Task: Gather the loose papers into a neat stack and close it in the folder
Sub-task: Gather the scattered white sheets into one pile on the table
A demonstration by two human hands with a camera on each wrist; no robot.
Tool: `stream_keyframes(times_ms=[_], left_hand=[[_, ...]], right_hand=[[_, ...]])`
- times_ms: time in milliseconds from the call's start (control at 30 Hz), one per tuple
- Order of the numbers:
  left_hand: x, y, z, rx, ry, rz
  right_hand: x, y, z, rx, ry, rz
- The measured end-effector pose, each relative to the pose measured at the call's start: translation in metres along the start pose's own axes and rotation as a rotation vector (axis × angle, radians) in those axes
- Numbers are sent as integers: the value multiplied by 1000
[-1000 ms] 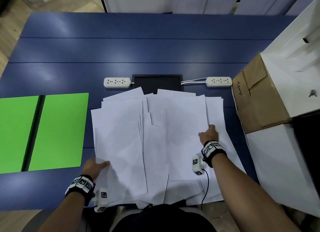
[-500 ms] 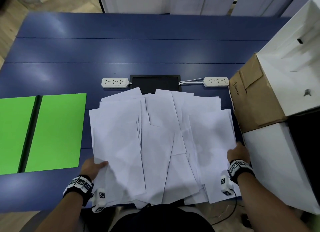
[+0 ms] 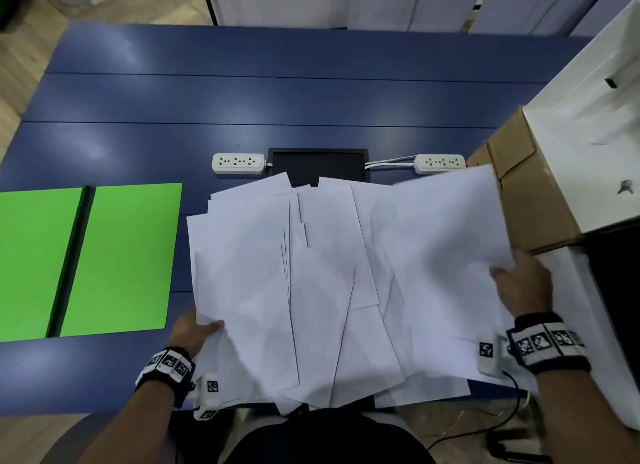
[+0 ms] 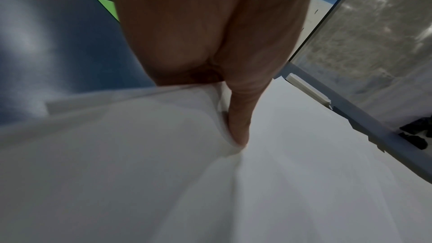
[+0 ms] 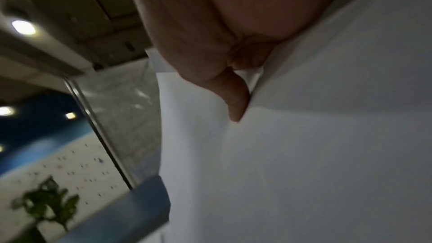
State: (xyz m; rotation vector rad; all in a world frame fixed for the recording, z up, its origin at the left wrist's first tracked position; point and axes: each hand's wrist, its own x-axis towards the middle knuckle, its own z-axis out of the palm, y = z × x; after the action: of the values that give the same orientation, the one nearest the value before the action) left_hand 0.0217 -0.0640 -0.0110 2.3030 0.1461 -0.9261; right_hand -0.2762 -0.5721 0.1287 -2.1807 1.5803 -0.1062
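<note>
At the right edge of the spread, the right hand (image 3: 523, 283) is now pinched on the outermost sheets, thumb on top and fingers beneath, and these have been lifted off the desk (image 3: 277, 99); half a second ago it had only reached that edge, and a second ago it lay on the middle of the pile. Opposite, the left hand (image 3: 194, 332) is kept pinched on the near left corner of the papers (image 3: 322, 290), as before. Both sides being held, a push inward to square the stack is judged to be next. Counted: one open green folder (image 3: 121, 255) lying empty to the left, apart from the papers; two power strips (image 3: 238, 163); roughly a dozen overlapping sheets, the exact number not being tellable.
</note>
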Motion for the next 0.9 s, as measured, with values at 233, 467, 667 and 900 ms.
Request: stream_keyframes(times_ms=[233,467,667,900], left_hand=[[-13,9,-3,-106,-54,-8],[-20,7,-5,-243,-34,-31],[-2,-7,-11,-398,-9,-152],[-17,7,-4,-264,-15,-56]], right_hand=[[-33,-79,-8,668,-216,-73],[-108,-150,167,726,-555,27],[-167,-183,250,453,-715,60],[-170,-180,246,279,-430,94]])
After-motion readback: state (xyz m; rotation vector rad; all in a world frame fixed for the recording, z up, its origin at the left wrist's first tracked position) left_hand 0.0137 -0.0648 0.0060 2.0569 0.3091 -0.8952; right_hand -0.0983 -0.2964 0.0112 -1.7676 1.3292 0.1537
